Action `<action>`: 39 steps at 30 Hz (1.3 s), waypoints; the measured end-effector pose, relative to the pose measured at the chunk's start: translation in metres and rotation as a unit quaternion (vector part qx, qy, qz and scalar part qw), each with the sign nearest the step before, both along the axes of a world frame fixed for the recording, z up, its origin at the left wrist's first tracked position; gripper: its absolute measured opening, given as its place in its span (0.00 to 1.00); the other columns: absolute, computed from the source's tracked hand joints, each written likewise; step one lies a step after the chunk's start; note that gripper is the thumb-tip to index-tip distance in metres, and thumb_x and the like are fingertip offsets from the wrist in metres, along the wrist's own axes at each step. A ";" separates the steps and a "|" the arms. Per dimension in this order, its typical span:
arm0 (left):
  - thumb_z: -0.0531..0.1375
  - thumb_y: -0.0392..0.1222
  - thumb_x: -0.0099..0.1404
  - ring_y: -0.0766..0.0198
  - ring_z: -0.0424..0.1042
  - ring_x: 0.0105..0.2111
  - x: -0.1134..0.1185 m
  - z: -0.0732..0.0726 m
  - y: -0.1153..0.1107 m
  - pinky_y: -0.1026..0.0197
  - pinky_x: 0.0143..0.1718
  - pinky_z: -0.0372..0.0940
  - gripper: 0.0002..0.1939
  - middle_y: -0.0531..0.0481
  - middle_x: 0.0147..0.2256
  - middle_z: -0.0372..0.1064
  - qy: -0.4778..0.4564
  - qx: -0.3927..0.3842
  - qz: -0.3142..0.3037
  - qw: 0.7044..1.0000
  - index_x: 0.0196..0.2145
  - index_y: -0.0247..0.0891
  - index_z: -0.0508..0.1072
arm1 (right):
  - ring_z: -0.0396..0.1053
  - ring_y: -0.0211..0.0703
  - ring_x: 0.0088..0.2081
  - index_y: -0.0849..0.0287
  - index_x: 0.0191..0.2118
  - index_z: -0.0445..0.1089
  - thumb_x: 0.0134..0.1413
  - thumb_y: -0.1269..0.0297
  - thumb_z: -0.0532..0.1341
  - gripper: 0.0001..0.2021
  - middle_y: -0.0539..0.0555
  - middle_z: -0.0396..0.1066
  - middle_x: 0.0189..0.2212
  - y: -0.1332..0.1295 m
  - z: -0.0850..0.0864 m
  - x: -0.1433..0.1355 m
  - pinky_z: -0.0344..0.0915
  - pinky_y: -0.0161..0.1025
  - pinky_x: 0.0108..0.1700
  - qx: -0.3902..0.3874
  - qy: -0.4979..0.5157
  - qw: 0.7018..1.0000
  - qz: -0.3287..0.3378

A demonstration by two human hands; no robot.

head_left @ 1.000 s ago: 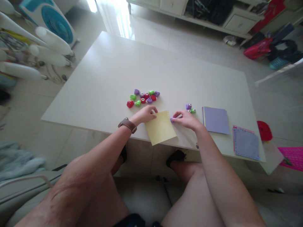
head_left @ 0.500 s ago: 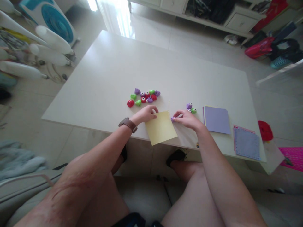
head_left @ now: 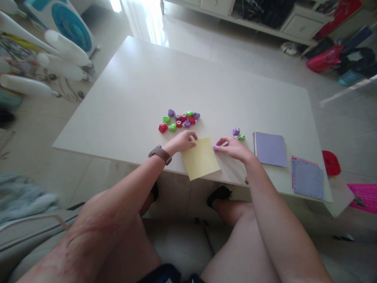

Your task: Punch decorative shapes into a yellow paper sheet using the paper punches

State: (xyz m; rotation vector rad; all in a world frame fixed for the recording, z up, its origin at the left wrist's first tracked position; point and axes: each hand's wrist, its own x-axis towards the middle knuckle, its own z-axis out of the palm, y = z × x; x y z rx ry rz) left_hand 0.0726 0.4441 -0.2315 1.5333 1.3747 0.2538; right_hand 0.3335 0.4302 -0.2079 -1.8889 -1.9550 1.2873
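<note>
A yellow paper square (head_left: pixel 200 159) lies at the table's near edge, its lower corner sticking out past the edge. My left hand (head_left: pixel 185 141) pinches the paper's upper left corner. At its right side, my right hand (head_left: pixel 231 147) is closed on a small purple punch (head_left: pixel 216 148) that touches the paper's edge. Small marks show along the paper's upper right corner. Beyond my left hand sits a group of red, green and purple punches (head_left: pixel 178 124). A purple punch (head_left: pixel 236 131) and a green one (head_left: pixel 242 137) stand just beyond my right hand.
On the white table (head_left: pixel 206 86), a stack of purple and yellow paper (head_left: pixel 270 149) lies to the right. Farther right is a grey-blue sheet with worked edges (head_left: pixel 308 179) over pink paper. A small figure (head_left: pixel 246 180) is at the near edge. A fan (head_left: pixel 70 27) stands far left.
</note>
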 end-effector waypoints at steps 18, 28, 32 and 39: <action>0.64 0.33 0.61 0.61 0.73 0.31 0.000 -0.002 0.001 0.62 0.29 0.64 0.13 0.46 0.36 0.76 -0.013 -0.012 0.002 1.000 0.45 0.36 0.77 | 0.76 0.49 0.39 0.58 0.36 0.76 0.52 0.59 0.70 0.09 0.59 0.80 0.43 0.000 0.003 -0.002 0.71 0.46 0.46 -0.006 -0.004 1.000 -0.012; 0.64 0.33 0.62 0.62 0.73 0.31 0.001 -0.006 0.002 0.63 0.30 0.63 0.12 0.47 0.36 0.76 -0.015 -0.010 0.002 1.000 0.44 0.36 0.77 | 0.76 0.48 0.39 0.59 0.35 0.77 0.53 0.61 0.70 0.08 0.58 0.80 0.41 0.000 0.002 -0.001 0.72 0.44 0.45 0.003 0.003 1.000 -0.006; 0.65 0.32 0.61 0.62 0.73 0.31 0.000 -0.005 0.002 0.63 0.30 0.63 0.12 0.47 0.36 0.75 -0.016 -0.008 0.002 1.000 0.44 0.37 0.77 | 0.76 0.48 0.39 0.59 0.35 0.77 0.54 0.62 0.69 0.06 0.58 0.80 0.42 -0.001 0.004 -0.003 0.71 0.44 0.45 -0.002 -0.004 1.000 -0.008; 0.64 0.32 0.62 0.62 0.72 0.31 0.000 -0.003 0.002 0.63 0.30 0.63 0.12 0.47 0.36 0.75 -0.014 -0.005 -0.001 1.000 0.44 0.36 0.77 | 0.76 0.48 0.40 0.58 0.35 0.76 0.54 0.63 0.70 0.05 0.58 0.80 0.42 0.000 0.006 -0.003 0.71 0.44 0.46 -0.008 -0.001 1.000 -0.013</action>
